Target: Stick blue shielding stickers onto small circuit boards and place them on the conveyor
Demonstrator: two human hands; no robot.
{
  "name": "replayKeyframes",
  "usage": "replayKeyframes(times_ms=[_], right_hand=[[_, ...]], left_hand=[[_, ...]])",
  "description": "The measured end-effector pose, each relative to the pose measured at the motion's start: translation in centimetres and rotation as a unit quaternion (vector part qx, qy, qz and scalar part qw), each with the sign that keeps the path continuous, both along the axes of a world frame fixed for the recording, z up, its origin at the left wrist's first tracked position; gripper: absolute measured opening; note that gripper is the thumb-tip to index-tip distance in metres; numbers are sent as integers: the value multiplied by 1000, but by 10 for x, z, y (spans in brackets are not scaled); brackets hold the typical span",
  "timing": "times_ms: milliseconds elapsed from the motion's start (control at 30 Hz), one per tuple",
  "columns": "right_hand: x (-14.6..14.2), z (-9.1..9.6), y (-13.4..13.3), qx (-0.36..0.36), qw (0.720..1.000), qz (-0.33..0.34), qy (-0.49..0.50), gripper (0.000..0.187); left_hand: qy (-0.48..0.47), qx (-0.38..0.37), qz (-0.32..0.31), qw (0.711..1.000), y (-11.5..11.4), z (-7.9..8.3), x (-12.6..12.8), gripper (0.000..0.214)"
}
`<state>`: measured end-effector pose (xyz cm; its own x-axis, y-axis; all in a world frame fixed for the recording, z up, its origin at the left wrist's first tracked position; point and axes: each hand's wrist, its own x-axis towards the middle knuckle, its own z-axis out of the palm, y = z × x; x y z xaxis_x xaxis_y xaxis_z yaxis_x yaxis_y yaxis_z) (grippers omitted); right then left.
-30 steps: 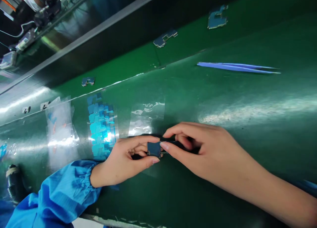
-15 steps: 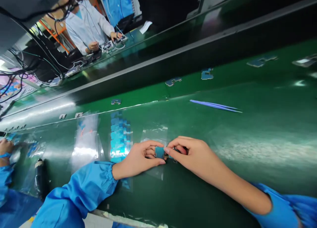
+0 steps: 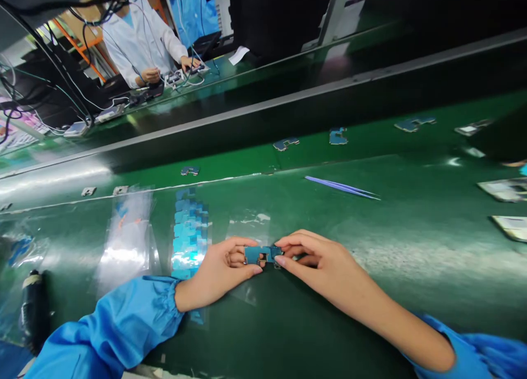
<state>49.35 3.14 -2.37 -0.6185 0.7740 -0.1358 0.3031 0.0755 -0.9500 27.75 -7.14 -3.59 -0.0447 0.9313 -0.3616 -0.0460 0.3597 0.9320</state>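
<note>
A small blue circuit board [image 3: 254,254] with a notch in its lower edge is held up between my two hands. My left hand [image 3: 220,263] is closed on its left end, with the thumb below and the fingers behind and above. At the board's right end, the thumb and fingers of my right hand [image 3: 308,255] pinch its edge. Below and behind the hands lies a clear plastic sheet [image 3: 249,225]. Left of my left hand is a strip of shiny blue film pieces [image 3: 190,230]. Purple tweezers [image 3: 341,187] rest beyond my right hand.
Several similar boards, one a blue board [image 3: 338,136], lie along the green strip at the back. A black electric screwdriver [image 3: 35,310] and clear plastic bags [image 3: 123,241] are at the left. Metal-framed parts [image 3: 508,190] sit at the right edge. Across the bench, a person in white [image 3: 144,38] works.
The view has shifted right. The board between my hands shows more of its face, and my right fingers have opened slightly around its end. Metal-framed parts have come into view at the right.
</note>
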Motion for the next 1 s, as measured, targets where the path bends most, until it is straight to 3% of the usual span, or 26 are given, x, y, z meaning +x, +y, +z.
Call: replayKeyframes(times_ms=[200,367,633,1000], right_hand=[[0,3,-7,57,998,-22,-12,19],[-2,2,-16,71,996,-28,-43,18],[-10,-1,-21,-45,989,-101,-95,31],[-7,8,-18,-105,991,-74,-26,25]], left_hand=[[21,-10,-3,1000,-1,3,2,51],[73,17,-15,997,-4,-3,4,48],[138,78,-22,987,-5,-5,4,40],[161,93,-26,982,-7,-4,7,40]])
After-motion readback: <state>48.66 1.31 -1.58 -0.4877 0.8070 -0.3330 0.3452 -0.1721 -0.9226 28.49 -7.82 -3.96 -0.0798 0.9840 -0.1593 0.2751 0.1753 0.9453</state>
